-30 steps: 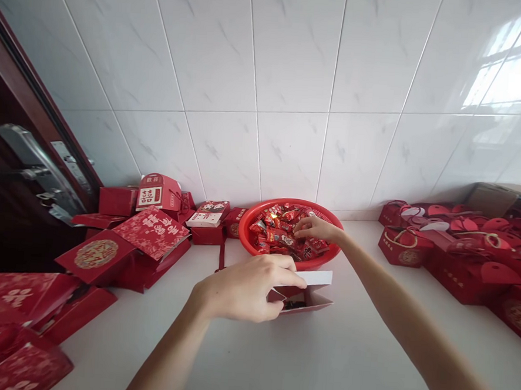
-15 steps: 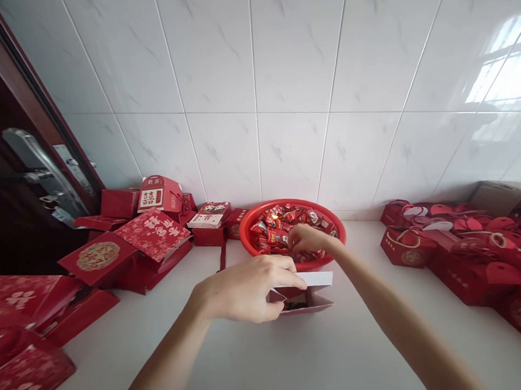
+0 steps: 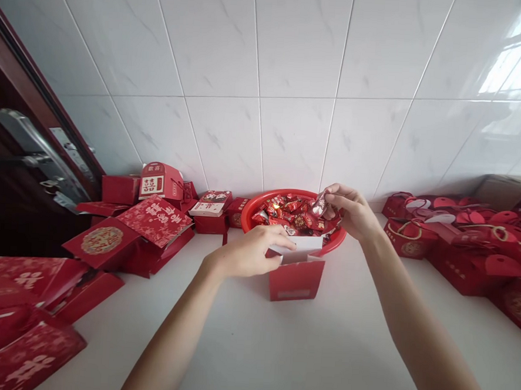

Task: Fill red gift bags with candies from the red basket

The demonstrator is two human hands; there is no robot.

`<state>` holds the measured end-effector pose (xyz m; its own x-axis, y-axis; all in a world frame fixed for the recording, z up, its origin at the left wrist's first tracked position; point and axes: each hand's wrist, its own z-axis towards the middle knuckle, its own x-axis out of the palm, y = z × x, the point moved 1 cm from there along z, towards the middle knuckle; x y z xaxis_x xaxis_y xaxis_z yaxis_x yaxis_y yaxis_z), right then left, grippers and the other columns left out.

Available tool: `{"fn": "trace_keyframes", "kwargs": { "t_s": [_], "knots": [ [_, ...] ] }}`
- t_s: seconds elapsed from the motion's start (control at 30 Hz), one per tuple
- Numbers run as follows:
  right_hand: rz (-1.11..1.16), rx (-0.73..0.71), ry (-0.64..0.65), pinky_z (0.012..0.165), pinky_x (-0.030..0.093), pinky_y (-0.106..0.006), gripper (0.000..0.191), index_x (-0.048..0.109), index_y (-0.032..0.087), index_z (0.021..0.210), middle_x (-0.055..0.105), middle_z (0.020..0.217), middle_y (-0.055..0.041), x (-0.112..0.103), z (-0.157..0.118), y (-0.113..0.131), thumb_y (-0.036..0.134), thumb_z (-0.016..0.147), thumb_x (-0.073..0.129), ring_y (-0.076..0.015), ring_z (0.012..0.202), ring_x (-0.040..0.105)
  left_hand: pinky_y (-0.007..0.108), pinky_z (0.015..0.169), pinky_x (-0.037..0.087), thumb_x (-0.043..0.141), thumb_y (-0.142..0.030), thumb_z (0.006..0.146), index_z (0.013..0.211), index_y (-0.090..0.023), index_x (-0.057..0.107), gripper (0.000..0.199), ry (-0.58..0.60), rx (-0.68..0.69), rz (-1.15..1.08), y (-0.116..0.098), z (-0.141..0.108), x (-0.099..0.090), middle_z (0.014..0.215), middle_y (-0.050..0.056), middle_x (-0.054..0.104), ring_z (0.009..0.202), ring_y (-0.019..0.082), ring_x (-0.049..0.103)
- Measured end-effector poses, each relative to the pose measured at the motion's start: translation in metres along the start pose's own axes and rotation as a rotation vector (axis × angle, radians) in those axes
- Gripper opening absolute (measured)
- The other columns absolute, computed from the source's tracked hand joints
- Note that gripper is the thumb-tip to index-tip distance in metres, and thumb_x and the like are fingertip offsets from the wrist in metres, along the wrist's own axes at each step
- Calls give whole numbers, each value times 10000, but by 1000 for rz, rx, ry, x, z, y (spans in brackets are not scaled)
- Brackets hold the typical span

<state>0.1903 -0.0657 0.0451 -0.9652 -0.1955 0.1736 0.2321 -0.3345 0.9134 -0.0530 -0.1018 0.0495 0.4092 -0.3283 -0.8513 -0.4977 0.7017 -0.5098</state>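
My left hand pinches the left edge of a red gift box. The box stands upright on the white table, its lid flap raised and showing white inside. My right hand is closed on a wrapped candy, holding it just above the right side of a red plastic basin. Wrapped candies in red and dark wrappers fill the basin, which sits behind the box against the tiled wall. What lies inside the box is hidden from this angle.
Closed red boxes are heaped along the left side, near a dark door with a metal handle. More red boxes, some with rope handles, crowd the right side. A small panda-printed box stands left of the basin.
My right hand has risen out of the candies and moved right with one wrapped candy. The gift box has tipped, so its front now shows, with my left hand still on it.
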Motion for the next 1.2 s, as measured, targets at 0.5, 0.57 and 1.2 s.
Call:
{"fn": "trace_keyframes", "kwargs": {
  "t_s": [0.5,0.57,1.2],
  "knots": [
    [-856,-202,230,555,401,-259,151,716,196,813,677,732,-2,52,-47,12,111,812,591,-106,575,516,358,1068,466,674,-156,718,1288,-211,688,573,70,-5,-419,29,17,1,1315,52,696,1260,266,607],
    [-837,-210,231,565,415,-263,116,711,201,879,690,825,-19,52,-48,11,160,814,624,-115,610,525,357,1092,448,672,-150,713,1292,-227,686,584,60,-7,-401,31,17,2,1325,34,690,1272,261,599],
    [-185,-132,-103,909,557,-380,177,680,211,786,723,1092,-70,41,-43,1,351,759,785,-240,1057,688,410,1074,450,708,-209,749,1285,-193,677,537,32,-68,-353,36,18,3,1358,90,663,1285,285,578]
  ]
}}
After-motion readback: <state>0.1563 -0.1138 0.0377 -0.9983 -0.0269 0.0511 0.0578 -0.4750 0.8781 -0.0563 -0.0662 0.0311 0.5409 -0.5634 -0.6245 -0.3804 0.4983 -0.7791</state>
